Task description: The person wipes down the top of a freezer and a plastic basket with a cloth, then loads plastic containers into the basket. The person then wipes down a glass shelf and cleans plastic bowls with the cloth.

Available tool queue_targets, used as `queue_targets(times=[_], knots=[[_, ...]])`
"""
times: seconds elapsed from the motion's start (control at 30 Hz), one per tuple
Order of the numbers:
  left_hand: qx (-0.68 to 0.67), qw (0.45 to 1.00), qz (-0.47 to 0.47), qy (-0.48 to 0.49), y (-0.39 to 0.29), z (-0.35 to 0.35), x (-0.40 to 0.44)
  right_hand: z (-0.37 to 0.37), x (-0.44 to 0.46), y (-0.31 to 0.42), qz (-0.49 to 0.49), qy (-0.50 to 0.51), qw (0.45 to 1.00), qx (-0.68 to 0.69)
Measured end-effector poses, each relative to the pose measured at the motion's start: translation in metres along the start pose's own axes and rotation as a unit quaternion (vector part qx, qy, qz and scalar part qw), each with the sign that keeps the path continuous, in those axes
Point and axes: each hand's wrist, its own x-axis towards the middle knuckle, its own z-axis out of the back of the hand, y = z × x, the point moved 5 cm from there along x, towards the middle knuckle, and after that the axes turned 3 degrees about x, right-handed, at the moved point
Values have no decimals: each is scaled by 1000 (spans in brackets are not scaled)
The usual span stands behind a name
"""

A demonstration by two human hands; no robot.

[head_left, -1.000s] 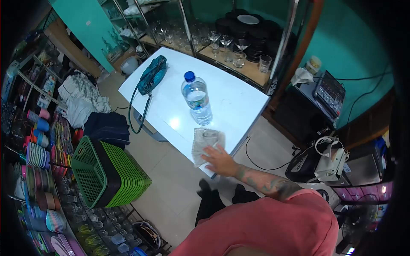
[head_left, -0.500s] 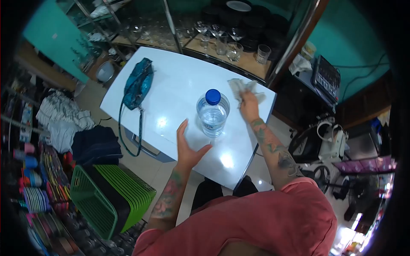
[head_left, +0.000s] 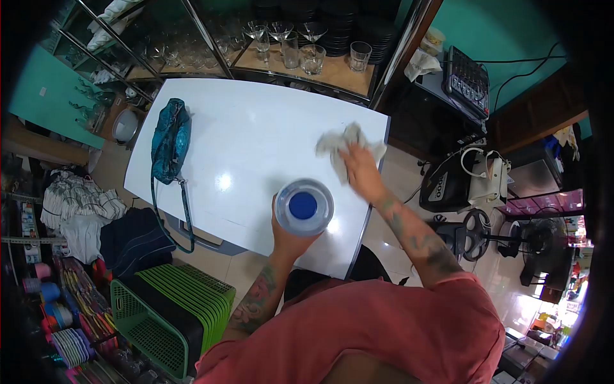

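While the left hand curls round the bottle, the right hand rests over a cloth.
The bottle, blue cap up, is at the table's near side; the crumpled cloth lies by the right edge, pinched or merely pressed, I can't tell. A bag lies well apart, leftward.
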Motion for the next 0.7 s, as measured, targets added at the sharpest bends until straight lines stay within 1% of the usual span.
queue_targets(times=[0.07, 0.13, 0.17, 0.2, 0.23, 0.27, 0.3, 0.33, 0.37, 0.4, 0.43, 0.47, 0.5, 0.53, 0.57, 0.6, 0.63, 0.67, 0.7], knots=[[25, 1000, -2, 8, -6, -3, -5, -23, 47, -35, -19, -47, 998, 22], [44, 990, 97, 96, 43, -14, -32, -60, 72, -45, -31, -80, 994, 63], [56, 980, 128, 144, 60, -15, -43, -66, 74, -24, 15, -45, 998, 45], [72, 966, 157, 193, 77, -15, -55, -86, 65, -6, 82, -30, 993, 85], [91, 981, 128, 115, 106, -6, -72, -73, 55, 30, 167, 6, 979, 119], [12, 990, 129, 62, 121, 1, -73, -68, 49, 48, 74, 106, 952, 277], [-67, 990, 121, 9, 135, 8, -74, -58, 37, 62, 91, 165, 916, 355], [-150, 978, 136, -53, 133, 19, -60, -50, 32, 61, 81, 189, 899, 387], [-230, 954, 156, -111, 133, 33, -43, -41, 24, 60, 70, 213, 879, 421], [-291, 930, 164, -151, 126, 42, -25, -15, 22, 62, 21, 223, 847, 481], [-299, 928, 165, -149, 112, 47, 0, 20, 25, 65, -26, 229, 812, 537], [-239, 951, 168, -104, 94, 42, 21, 39, 25, 64, -72, 232, 772, 587], [-178, 968, 171, -55, 86, 33, 39, 44, 18, 72, -1, 252, 782, 570], [-125, 982, 136, 41, 94, 19, 57, 47, 6, 84, 68, 270, 788, 549], [-73, 983, 97, 138, 111, 4, 73, 47, -4, 100, 95, 238, 772, 582], [-21, 971, 52, 234, 119, -15, 83, 41, -6, 110, 112, 199, 821, 524], [77, 958, 12, 278, 115, -34, 91, 34, -3, 118, 116, 153, 840, 507], [176, 933, -30, 313, 111, -51, 101, 27, 3, 122, 110, 107, 850, 503], [275, 897, -72, 338, 107, -66, 111, 23, 6, 124, 93, 119, 846, 512]])
